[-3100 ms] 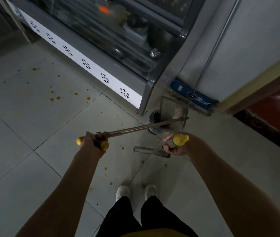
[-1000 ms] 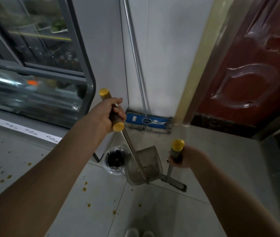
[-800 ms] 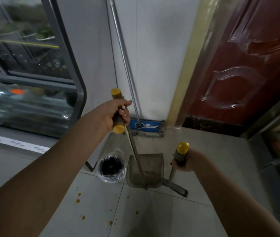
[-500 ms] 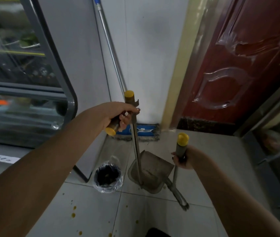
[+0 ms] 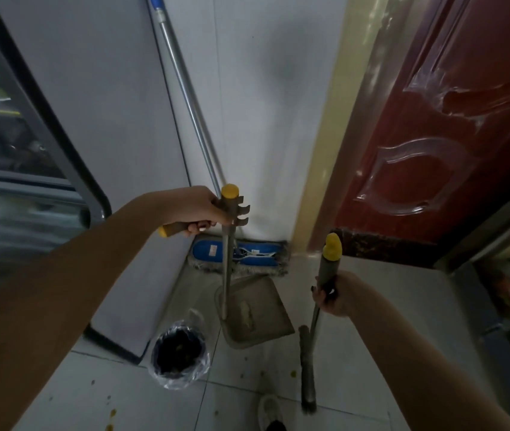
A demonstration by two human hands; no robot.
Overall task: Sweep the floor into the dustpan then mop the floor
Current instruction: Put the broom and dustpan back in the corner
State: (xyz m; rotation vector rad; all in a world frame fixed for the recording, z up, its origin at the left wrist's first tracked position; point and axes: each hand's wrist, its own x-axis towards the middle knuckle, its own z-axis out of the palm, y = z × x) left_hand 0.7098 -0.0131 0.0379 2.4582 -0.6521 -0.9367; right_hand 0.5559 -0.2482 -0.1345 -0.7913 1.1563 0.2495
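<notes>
My left hand grips the yellow-capped handle of the long-handled grey dustpan. The dustpan stands on the floor near the wall with a little dirt in its tray. My right hand grips the grey broom handle just below its yellow tip, and the narrow broom head rests on the tiles at the lower centre right. A blue flat mop lies at the foot of the white wall, its metal pole leaning up against it.
A small bin lined with a clear bag stands left of the dustpan, beside the corner of a glass display cabinet. A dark red door fills the right. Yellow-brown spots dot the tiles, and my shoe shows at the bottom.
The view has swung from the spotted floor up to the wall corner. The dustpan pole has gone from tilted to upright, and the broom head has swung round beside the dustpan.
</notes>
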